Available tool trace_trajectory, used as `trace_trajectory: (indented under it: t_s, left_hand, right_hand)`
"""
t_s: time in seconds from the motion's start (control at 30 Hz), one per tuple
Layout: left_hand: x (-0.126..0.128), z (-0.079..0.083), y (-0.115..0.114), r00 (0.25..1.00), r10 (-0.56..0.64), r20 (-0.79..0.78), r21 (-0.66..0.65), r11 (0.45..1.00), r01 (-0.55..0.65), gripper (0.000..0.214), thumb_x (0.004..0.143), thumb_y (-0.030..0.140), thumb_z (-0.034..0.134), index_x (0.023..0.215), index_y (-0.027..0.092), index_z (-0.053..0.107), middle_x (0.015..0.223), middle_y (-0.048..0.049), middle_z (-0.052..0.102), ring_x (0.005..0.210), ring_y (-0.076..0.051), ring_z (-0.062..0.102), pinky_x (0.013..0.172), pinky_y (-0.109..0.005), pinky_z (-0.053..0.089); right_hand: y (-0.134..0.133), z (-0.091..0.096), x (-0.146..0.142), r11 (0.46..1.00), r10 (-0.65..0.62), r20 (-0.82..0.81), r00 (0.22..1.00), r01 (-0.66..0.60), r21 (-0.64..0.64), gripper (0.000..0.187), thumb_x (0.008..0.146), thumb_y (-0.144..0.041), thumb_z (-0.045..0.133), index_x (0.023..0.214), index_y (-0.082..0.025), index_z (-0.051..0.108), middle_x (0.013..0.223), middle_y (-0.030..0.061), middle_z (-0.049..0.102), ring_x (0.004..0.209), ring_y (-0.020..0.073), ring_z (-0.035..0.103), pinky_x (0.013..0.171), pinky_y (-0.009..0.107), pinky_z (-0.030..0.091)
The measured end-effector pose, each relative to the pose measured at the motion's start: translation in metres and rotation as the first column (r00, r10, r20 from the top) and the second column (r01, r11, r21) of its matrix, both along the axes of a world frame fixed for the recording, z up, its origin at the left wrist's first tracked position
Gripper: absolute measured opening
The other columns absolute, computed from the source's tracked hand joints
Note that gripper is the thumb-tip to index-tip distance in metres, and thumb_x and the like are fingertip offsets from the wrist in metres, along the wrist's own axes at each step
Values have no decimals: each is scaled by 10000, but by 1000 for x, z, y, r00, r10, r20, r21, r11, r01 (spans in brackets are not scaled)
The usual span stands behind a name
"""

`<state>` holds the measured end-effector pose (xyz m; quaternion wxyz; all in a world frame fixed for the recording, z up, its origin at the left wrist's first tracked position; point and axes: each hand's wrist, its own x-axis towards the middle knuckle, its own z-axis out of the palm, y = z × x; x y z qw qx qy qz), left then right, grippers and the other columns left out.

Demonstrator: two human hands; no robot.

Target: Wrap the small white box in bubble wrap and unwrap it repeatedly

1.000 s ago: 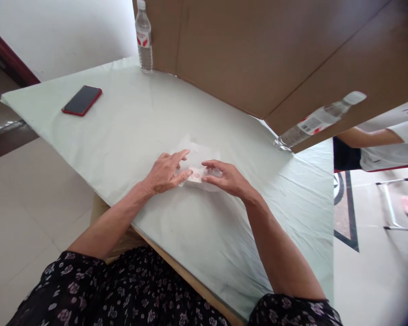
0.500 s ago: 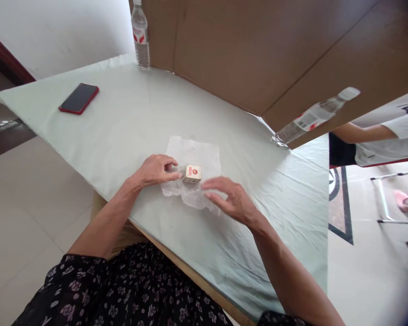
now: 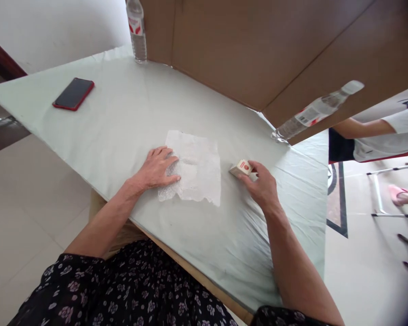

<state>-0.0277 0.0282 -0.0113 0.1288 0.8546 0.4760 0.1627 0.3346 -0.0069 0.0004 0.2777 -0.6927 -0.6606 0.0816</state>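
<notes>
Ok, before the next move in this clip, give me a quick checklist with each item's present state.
1. Small box held by right hand: ok.
2. Left hand on the translucent sheet: ok.
3. Sheet spread open, box off it: ok.
4. Phone away from both hands: ok.
5. Box lifted off the tablecloth: cannot tell.
6. Box contents: cannot tell; not visible.

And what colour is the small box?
The small box is cream with red print, clearest in the head view.
</notes>
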Motion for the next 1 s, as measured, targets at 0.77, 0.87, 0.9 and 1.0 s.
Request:
trace_trajectory:
  t_s: [0.77,0.87,0.9,1.0]
  left_hand:
    - [4,9,-3,975,-72,210,126,991,46,326,943,346,556,1214,211,677,1312,-112,660,1324,-287,548,1147,-494,403]
    - [6,7,-3,979,-170,112,-22,985,173,563,845,498,693,1321,205,625,1421,-147,594,1352,-336,518,1146,-517,407]
    - [5,6,-3,980,-182,83,-58,981,187,647,813,535,721,1355,202,601,1451,-154,571,1373,-350,496,1160,-524,391]
    - [1,4,0,980,-193,48,-104,975,198,750,797,569,733,1421,200,540,1498,-150,532,1422,-355,445,1197,-522,340]
  right_hand:
    - [19,-16,-93,757,640,109,761,-599,-261,921,827,-713,658,1550,-201,408,1652,178,349,1550,372,275,1238,586,263]
    - [20,-13,-96,761,632,81,771,-597,-254,909,812,-692,688,1546,-231,416,1654,167,349,1549,377,275,1236,605,255]
    - [20,-10,-94,756,636,67,768,-604,-254,891,810,-680,696,1536,-235,432,1650,164,359,1544,379,288,1233,608,261]
    - [22,6,-76,715,669,-16,743,-649,-262,741,857,-633,661,1476,-251,513,1585,138,469,1482,352,411,1201,576,344]
